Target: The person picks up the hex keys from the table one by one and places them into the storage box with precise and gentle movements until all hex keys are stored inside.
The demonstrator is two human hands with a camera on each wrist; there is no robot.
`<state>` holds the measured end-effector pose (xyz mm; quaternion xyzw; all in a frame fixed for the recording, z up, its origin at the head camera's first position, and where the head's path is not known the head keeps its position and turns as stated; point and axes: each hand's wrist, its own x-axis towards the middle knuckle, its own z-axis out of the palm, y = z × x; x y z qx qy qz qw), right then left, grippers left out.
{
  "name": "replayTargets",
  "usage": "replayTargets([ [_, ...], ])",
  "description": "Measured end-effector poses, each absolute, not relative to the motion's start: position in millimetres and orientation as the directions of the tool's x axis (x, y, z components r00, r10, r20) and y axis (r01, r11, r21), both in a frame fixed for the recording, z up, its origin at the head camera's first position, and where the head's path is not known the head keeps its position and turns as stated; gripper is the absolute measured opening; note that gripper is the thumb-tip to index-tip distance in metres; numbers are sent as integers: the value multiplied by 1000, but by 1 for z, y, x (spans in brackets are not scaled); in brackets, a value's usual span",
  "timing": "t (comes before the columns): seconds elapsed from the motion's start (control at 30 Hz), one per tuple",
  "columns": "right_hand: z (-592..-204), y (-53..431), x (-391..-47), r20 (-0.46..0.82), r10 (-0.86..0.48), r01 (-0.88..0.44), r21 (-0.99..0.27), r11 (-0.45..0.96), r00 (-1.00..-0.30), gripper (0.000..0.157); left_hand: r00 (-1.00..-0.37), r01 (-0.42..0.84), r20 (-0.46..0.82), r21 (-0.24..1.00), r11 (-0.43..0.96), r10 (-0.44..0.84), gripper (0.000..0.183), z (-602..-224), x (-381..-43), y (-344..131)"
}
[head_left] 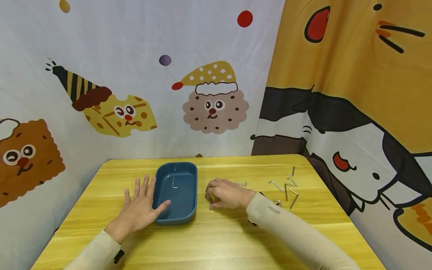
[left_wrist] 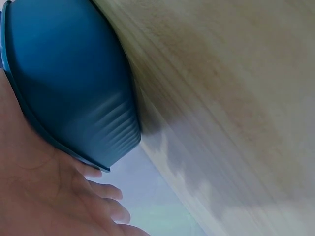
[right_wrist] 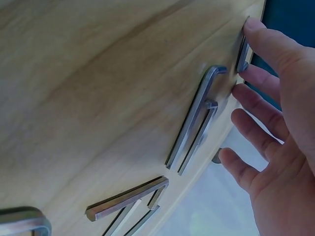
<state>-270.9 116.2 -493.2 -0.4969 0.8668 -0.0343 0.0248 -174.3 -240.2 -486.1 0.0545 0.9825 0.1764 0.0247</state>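
A blue tray (head_left: 180,222) stands on the table, with one L-shaped hex key (head_left: 174,183) lying inside it. My left hand (head_left: 140,208) rests against the tray's left side, fingers straight and spread, the thumb reaching over the rim. In the left wrist view, the palm of that hand (left_wrist: 44,187) lies along the tray's outer edge (left_wrist: 74,78). To the right of the tray, my right hand (head_left: 227,193) pinches a small hex key (right_wrist: 242,51) between thumb and index finger, low over the table. The other fingers of that hand (right_wrist: 285,108) are loosely bent.
Several hex keys of different sizes, among them a brownish one (head_left: 294,198), lie scattered on the right part of the wooden table (head_left: 216,243). One silver hex key (head_left: 241,184) lies just behind my right hand. A printed curtain (head_left: 135,37) hangs behind the table.
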Motion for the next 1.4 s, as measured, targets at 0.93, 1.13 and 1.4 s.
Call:
replayTargets([
  [0.93, -487, 116, -267, 56, -843, -845, -70, 531, -534, 45, -993, 96, -29, 340, 936, 113, 118, -486, -175, -240],
  [1.13, -487, 117, -268, 93, -834, -838, -107, 535, -544, 43, -993, 100, -28, 338, 936, 116, 118, -488, -176, -241],
  [1.4, -482, 117, -271, 133, -825, -835, -123, 536, -549, 42, -993, 104, -19, 338, 935, 118, 118, -490, -177, -242],
])
